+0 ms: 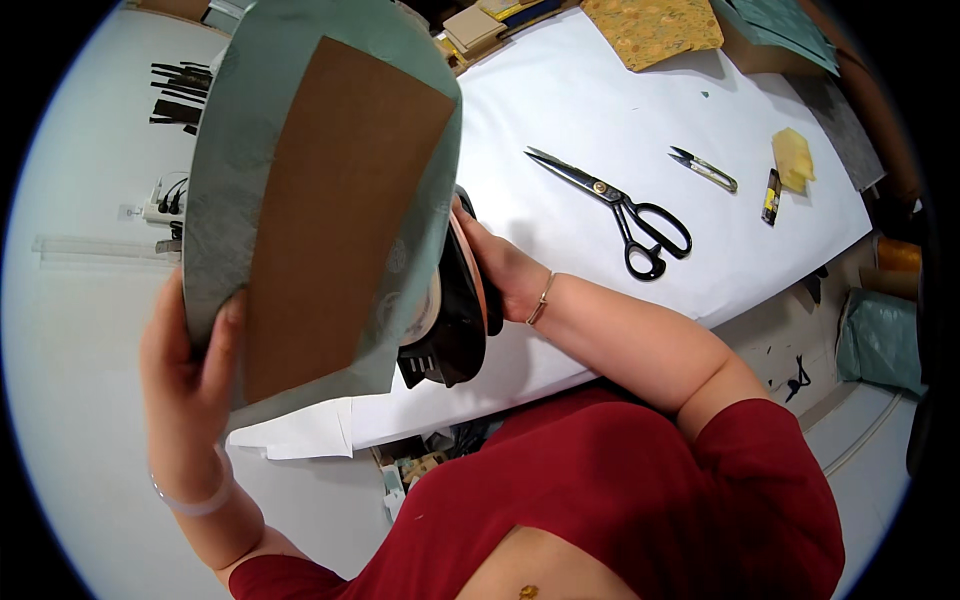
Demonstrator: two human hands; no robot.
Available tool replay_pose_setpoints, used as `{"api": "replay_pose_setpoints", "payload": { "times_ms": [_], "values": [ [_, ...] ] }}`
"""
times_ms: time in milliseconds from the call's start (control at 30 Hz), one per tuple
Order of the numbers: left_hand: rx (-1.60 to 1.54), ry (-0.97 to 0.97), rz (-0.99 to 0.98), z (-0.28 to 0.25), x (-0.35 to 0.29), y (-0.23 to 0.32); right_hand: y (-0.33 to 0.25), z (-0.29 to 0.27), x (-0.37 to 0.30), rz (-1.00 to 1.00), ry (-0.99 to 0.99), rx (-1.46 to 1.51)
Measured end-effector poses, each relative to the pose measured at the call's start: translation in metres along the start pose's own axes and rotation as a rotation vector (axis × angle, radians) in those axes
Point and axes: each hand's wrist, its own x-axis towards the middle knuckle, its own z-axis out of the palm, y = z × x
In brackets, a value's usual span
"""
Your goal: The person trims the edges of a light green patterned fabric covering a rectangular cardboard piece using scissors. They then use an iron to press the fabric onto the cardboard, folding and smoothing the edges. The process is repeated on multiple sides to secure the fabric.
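My left hand [195, 350] grips the lower left edge of a large piece of grey-green patterned fabric [225, 190], thumb in front. A brown board panel [345, 210] lies against the fabric's face, and the whole piece is raised upright at the left. Behind its right edge, my right hand [500, 265] is closed on a black tape dispenser [450, 340]. A pale roll shows partly inside it; the fabric hides the rest. To the right on the white-covered table [520, 250] lie large black-handled scissors [610, 195], small thread snips [705, 170] and a short black-and-yellow object [771, 196].
A yellow scrap [793, 160] lies near the table's right edge. Patterned yellow sheet [655, 30] and folded teal fabric [785, 30] sit at the far side, with stacked blocks [475, 28] beside them. Dark strips [180, 90] hang at the left wall above a power strip [165, 210].
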Motion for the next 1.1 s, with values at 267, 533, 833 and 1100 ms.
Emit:
{"api": "replay_pose_setpoints", "payload": {
  "times_ms": [267,533,833,1100],
  "values": [
    [0.383,0.052,0.219,0.048,-0.017,0.020,0.007,-0.018,0.014,-0.064,0.070,0.030],
    [0.589,0.090,0.403,0.093,-0.027,0.025,0.010,-0.028,0.029,-0.114,0.069,0.051],
    [0.651,0.160,0.451,0.099,-0.020,0.007,0.004,-0.021,0.017,-0.123,0.068,0.054],
    [0.125,0.137,0.074,0.012,-0.011,0.011,0.010,-0.018,0.023,-0.066,0.065,0.105]
  ]
}}
